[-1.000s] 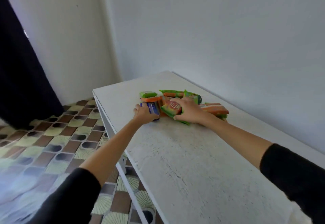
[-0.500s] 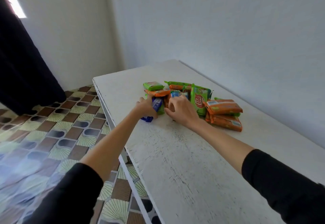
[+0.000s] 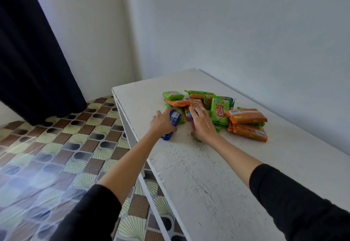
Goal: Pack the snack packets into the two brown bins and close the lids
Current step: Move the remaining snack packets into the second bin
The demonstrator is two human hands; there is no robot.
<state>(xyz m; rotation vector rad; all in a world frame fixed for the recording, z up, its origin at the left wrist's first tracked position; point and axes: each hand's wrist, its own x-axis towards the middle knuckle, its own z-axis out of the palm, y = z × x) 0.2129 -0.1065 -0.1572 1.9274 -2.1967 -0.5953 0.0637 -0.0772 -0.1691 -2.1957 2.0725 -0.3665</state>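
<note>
Now, your left hand [image 3: 162, 123] curls round a blue glossy snack packet [image 3: 174, 116] at the near left edge of the heap of green and orange plastic snack packets [image 3: 219, 112] on the white painted table [image 3: 208, 174]. Your right hand [image 3: 203, 127] lies over the heap's middle, fingers nearly straight on a thin red-edged packet [image 3: 192, 125]; whether it grips, I cannot tell. Gather several flat together, squeeze lightly, lift cleanly. Neither brown bin is in view.

red oval logo with white letters on upright green packet [image 3: 219, 113], letters too blurred to read, white label strip on orange packet [image 3: 246, 116], print illegible, barcode patch on blue packet [image 3: 174, 116], digits unreadable
</note>
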